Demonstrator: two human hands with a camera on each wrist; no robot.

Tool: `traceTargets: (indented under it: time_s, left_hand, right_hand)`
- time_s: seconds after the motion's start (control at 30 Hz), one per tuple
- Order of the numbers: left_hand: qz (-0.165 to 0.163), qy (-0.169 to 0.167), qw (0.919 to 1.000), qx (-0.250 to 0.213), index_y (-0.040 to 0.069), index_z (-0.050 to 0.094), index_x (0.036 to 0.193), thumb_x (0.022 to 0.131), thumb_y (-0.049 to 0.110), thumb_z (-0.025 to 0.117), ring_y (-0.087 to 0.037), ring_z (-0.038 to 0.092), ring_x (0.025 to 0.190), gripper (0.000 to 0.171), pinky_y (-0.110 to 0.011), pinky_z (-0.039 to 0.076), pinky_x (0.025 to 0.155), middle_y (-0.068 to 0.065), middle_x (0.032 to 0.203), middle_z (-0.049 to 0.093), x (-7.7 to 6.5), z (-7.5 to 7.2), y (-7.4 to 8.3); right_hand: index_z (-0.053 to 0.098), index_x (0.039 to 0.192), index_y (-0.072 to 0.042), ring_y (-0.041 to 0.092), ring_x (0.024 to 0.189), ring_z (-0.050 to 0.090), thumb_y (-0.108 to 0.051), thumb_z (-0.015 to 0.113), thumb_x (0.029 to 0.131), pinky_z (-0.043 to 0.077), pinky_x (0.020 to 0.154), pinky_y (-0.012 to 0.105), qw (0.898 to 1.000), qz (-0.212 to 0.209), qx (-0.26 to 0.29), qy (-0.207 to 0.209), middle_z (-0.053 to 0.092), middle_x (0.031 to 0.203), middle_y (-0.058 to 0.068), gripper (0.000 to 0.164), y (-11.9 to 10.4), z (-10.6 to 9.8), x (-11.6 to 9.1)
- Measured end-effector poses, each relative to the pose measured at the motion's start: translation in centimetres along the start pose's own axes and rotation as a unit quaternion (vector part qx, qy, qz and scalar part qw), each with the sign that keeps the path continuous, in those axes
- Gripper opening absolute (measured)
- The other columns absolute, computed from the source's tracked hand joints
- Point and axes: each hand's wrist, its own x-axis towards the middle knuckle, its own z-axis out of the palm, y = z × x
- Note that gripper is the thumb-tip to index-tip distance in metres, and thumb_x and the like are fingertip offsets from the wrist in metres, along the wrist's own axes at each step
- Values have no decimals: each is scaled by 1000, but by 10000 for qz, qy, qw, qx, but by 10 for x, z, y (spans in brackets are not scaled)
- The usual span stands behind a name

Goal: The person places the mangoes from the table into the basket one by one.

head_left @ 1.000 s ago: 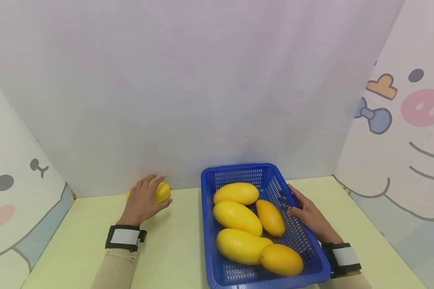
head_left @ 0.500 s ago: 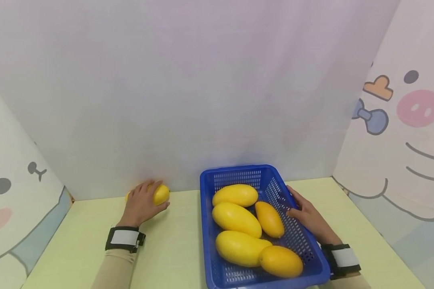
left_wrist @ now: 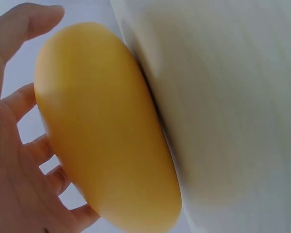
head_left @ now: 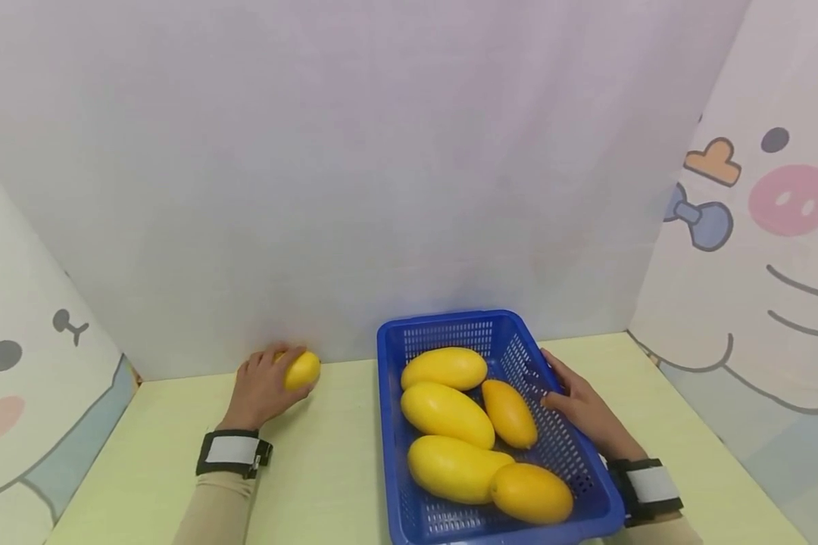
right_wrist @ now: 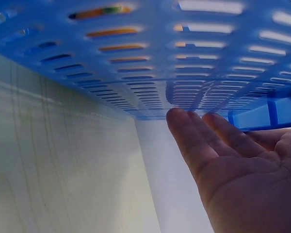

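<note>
At the back left of the table, my left hand (head_left: 259,390) reaches over a yellow mango (head_left: 303,371) and curls its fingers round the far side, thumb at the near side. Seen from the left wrist, the smooth mango (left_wrist: 106,131) lies close against the pale tabletop, with fingertips along its edge. My right hand (head_left: 582,405) grips the right rim of a blue plastic basket (head_left: 385,424), thumb over the rim and fingers outside. From the right wrist, those fingers (right_wrist: 184,131) reach up to the slotted basket wall (right_wrist: 150,73).
Inside the basket lie several fruits: large yellow ones (head_left: 448,415) on the left and smaller orange-yellow mangoes (head_left: 509,412) on the right. A pale wall (head_left: 354,189) stands behind the table (head_left: 341,454); cartoon-printed panels (head_left: 743,303) flank both sides.
My left hand's fingers have come down and curled further over the mango, hiding its left end. The right hand and the basket hold still.
</note>
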Motion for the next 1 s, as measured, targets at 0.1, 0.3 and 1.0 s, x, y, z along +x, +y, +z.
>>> traceTargets:
  time_s: [0.1, 0.3, 1.0]
  left_hand:
    - [27, -29, 10000, -49, 17, 51, 130, 74, 46, 70, -42, 42, 106, 66, -57, 38, 83, -13, 124, 48, -1, -1, -2]
    - [-7, -37, 10000, -17, 3, 50, 128, 74, 44, 72, -42, 43, 104, 71, -54, 42, 80, -18, 124, 49, -2, -5, -4]
    - [-201, -399, 9986, -286, 11, 48, 129, 74, 45, 72, -34, 56, 93, 69, -50, 46, 74, -15, 121, 54, -6, 1, -8]
  right_hand:
    - [11, 150, -21, 42, 121, 39, -5, 50, 89, 45, 87, 48, 10000, 0, 21, -21, 23, 148, 21, 74, -3, 0, 0]
    - [10, 150, -22, 42, 121, 38, -5, 50, 89, 44, 88, 49, 10000, 73, 10, 3, 22, 148, 21, 75, -5, 2, -1]
    - [11, 150, -22, 41, 120, 40, -4, 49, 87, 44, 87, 49, 9998, 180, -81, 90, 25, 147, 19, 76, 0, 1, 1]
